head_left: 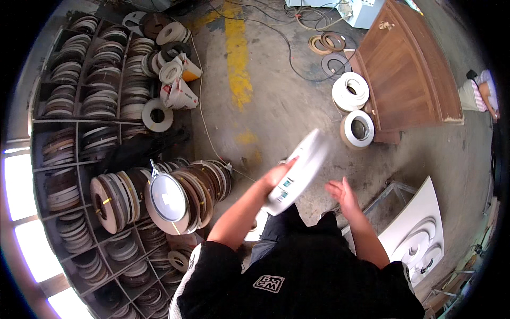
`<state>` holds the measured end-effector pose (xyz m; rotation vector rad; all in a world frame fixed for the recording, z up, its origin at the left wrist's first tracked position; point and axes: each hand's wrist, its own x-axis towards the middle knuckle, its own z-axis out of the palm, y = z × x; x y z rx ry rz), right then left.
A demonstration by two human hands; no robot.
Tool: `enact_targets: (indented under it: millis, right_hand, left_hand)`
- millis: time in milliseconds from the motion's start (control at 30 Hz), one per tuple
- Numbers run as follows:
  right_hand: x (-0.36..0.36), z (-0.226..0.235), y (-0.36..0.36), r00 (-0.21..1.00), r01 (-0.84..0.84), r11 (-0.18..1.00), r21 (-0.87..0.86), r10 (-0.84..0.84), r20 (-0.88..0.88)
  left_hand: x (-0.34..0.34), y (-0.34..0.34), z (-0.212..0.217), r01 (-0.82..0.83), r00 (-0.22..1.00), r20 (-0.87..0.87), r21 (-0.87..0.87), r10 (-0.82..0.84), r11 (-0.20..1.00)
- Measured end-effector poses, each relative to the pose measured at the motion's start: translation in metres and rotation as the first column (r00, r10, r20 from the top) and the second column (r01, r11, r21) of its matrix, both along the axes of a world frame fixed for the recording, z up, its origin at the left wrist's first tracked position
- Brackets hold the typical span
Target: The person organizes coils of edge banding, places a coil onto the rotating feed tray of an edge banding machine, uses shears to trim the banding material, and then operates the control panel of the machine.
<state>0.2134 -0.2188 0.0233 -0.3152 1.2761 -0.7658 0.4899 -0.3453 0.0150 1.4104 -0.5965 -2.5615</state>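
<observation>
The white roll (299,174) is lifted, not yet placed, pinched by left fingers (290,163), with right fingers (334,189) spread at four o'clock.

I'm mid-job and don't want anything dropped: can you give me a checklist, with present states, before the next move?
1. White roll in the left hand: ok, held tilted.
2. Left grip secure: cannot tell, some fingers are hidden.
3. Roll steady: cannot tell, its upper end is blurred.
4. Right hand free: ok, open and apart from the roll.
5. Floor free of cables: not ok, dark cables lie on its far part.
6. Other person out of arm's way: ok, at the far right edge beyond the brown wooden piece.
</observation>
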Motion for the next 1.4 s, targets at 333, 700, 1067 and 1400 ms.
enact_targets:
  millis: [333,700,1067,1400]
  right_hand:
    - [-0.045,-0.008,0.122,0.940,0.103,0.901,0.421,0.050,-0.336]
    - [-0.008,-0.016,0.151,0.857,-0.005,0.905,0.426,0.223,-0.464]
    - [-0.082,-0.012,0.260,0.643,0.056,0.887,0.458,0.318,-0.696]
    - [-0.312,-0.066,0.392,0.495,0.443,0.803,0.398,0.151,-0.856]
  left_hand:
    - [0.231,-0.213,-0.094,0.514,0.253,0.964,-0.060,-0.085,0.856]
    - [0.077,-0.186,-0.249,0.745,0.478,0.856,-0.276,-0.197,0.607]
    - [-0.117,0.078,-0.139,0.832,0.375,0.484,-0.553,-0.791,0.056]
    - [-0.157,0.100,-0.205,0.968,0.237,0.725,-0.230,-0.646,0.097]
